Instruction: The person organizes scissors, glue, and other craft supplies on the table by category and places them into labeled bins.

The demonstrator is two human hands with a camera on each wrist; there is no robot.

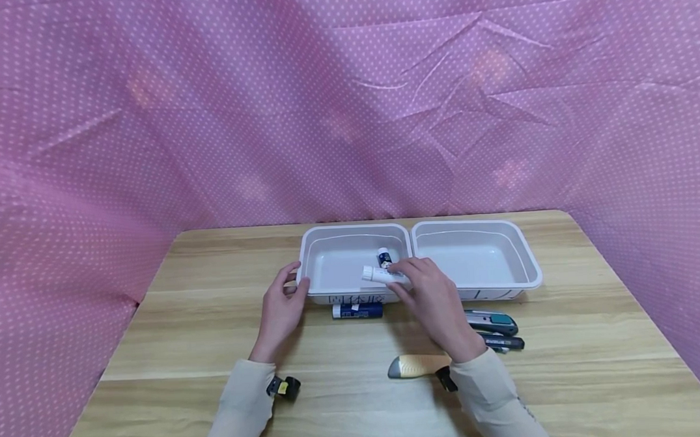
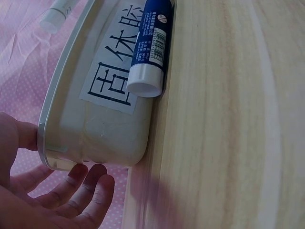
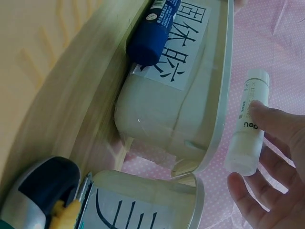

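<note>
My right hand [image 1: 432,296] pinches a white glue stick [image 3: 249,121] between thumb and fingers, over the front rim of the left white plastic bin [image 1: 330,231]. In the right wrist view its printed label faces the camera. A small dark blue glue stick with a white cap [image 1: 384,257] is inside that bin, near its right end. My left hand [image 1: 282,313] holds the bin's left end, thumb at the rim and fingertips against the outer wall. Against the labelled front wall lies a larger blue glue stick [image 2: 153,45], white cap to the left.
A second white bin [image 1: 473,225] stands close against the first on the right, its front also labelled. Before it lie a grey-and-teal utility knife [image 1: 495,321] and a black one [image 1: 508,342]. A yellow-handled knife [image 1: 418,365] lies partly under my right wrist. Pink dotted cloth [image 1: 345,114] surrounds the table.
</note>
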